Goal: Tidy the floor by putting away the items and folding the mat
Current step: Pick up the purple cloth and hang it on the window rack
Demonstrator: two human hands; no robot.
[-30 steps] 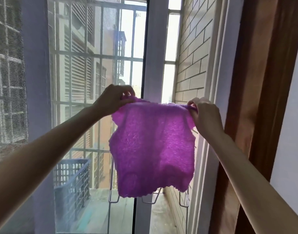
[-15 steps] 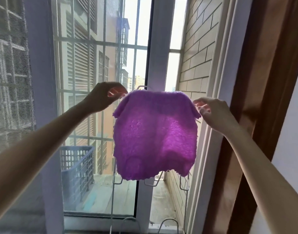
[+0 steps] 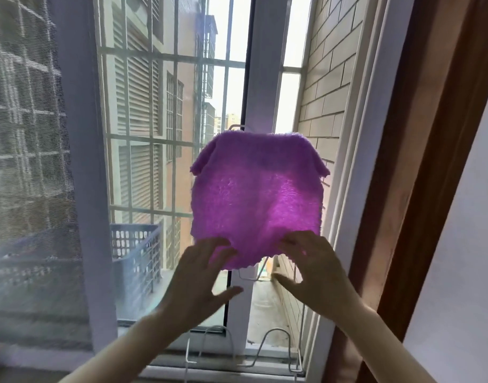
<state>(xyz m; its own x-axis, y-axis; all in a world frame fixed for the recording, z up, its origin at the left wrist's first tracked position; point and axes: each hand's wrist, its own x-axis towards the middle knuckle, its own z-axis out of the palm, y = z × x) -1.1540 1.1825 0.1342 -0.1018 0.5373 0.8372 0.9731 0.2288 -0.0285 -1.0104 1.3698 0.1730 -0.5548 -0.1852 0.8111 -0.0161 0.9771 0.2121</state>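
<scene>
One window [image 3: 165, 161] filled the view; one purple cloth [image 3: 255, 200] hung draped over one wire rack [image 3: 237, 128] before it. Two hands — left hand [image 3: 198, 283], right hand [image 3: 317, 275] — hovered at its lower edge, fingers spread apart, gripping nothing.

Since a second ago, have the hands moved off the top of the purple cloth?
Yes. Both the left hand and right hand have dropped from the top corners of the purple cloth to its bottom edge, open, while it hangs on the wire rack.

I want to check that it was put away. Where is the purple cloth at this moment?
In the head view the purple cloth hangs over a wire rack at the window, centre-right, with the left hand and right hand open at its lower edge.
</scene>
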